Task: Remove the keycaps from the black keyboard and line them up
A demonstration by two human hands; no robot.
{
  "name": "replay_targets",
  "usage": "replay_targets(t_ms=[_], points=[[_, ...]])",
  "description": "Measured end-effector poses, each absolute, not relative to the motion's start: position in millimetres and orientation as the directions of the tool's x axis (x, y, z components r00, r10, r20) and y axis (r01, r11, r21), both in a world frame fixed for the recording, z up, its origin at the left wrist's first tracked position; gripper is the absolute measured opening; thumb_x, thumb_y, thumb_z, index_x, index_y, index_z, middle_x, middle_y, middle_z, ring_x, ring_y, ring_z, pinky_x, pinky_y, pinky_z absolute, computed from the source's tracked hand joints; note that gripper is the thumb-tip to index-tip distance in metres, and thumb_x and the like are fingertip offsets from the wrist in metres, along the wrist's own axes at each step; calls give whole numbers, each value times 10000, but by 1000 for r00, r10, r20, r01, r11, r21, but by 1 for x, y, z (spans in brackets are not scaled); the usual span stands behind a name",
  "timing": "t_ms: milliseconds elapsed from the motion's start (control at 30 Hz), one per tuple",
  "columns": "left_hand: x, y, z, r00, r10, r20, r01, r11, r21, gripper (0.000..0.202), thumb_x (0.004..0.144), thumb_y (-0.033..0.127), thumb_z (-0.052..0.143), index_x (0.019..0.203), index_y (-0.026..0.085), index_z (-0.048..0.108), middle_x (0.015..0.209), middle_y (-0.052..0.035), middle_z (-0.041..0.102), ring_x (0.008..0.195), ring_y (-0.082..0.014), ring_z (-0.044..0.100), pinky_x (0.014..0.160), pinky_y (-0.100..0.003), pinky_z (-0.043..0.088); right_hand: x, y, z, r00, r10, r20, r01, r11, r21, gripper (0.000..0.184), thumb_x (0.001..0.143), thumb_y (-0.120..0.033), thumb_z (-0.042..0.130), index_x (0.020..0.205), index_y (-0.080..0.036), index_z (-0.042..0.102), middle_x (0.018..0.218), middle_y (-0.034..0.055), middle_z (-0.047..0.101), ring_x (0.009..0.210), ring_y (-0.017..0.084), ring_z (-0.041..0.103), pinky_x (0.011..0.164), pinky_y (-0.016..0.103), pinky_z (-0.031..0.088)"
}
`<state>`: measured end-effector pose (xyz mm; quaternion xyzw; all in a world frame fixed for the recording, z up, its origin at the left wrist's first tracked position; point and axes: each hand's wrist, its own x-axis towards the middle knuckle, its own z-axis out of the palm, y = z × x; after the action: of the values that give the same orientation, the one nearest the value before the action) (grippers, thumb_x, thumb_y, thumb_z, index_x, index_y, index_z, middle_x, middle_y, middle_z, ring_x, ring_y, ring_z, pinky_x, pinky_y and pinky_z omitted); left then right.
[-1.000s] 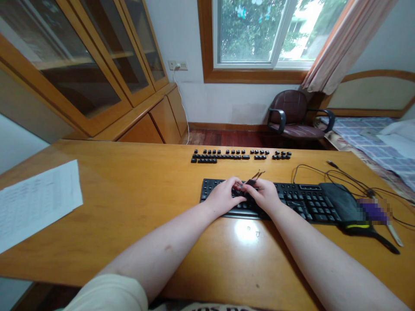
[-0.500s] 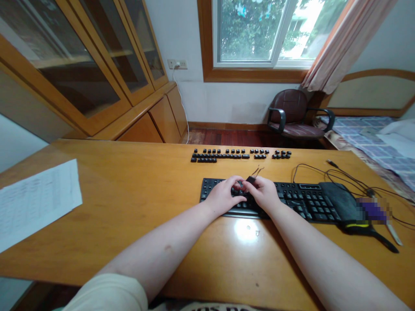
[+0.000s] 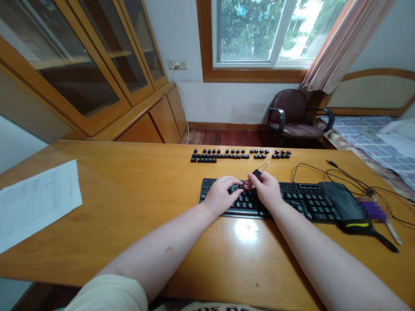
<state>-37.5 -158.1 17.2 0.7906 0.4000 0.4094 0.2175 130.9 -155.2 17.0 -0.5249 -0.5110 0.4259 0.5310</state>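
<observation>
Right hand (image 3: 268, 190) pinches a small black block-shaped tool with two thin wire prongs (image 3: 257, 173), pointing far-right above the long black plastic keyboard (image 3: 311, 205); left hand (image 3: 222, 194) curls over its left part, grip unclear. Step judged to be keycap work, given small black plastic keycaps (image 3: 221, 156) rowed beyond; next move likely calls for fine fingertip control.

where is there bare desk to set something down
The widest bare patch of desk lies between the paper and keyboard. Another lies before the keyboard, between the forearms. A thin strip separates the keyboard from the loose keycaps, but the wire-ended tool in the right hand overhangs it. The right end is crowded: cable, black-and-yellow tool, purple object.
</observation>
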Motion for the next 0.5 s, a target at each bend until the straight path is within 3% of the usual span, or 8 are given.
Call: replay_targets(t_ms=[167, 233, 500], points=[[-44, -155, 31, 329, 845, 423, 503, -535, 679, 227, 765, 227, 614, 990, 194, 616, 891, -24, 644, 852, -150, 595, 815, -280, 485, 131, -154, 14, 142, 985, 98, 95, 85, -992, 333, 721, -496, 629, 667, -173, 571, 568, 36, 656, 508, 169, 639, 521, 281, 526], [-50, -143, 40, 349, 841, 413, 551, -540, 636, 270, 801, 249, 576, 1066, 206, 605, 936, -32, 643, 903, -160, 584, 858, -296, 463, 131, -154, 14, 145, 984, 105, 112, 90, -990, 337, 727, -500, 622, 669, -171, 571, 569, 40, 658, 512, 173, 643, 529, 286, 529], [-75, -53, 54, 312, 858, 409, 789, -473, 392, 230, 814, 301, 558, 1000, 207, 655, 1024, -50, 663, 973, -210, 562, 936, -352, 385, 131, -156, 14, 121, 985, 126, 167, 105, -980, 339, 743, -491, 607, 647, -167, 582, 564, 47, 659, 518, 174, 642, 537, 287, 521]])
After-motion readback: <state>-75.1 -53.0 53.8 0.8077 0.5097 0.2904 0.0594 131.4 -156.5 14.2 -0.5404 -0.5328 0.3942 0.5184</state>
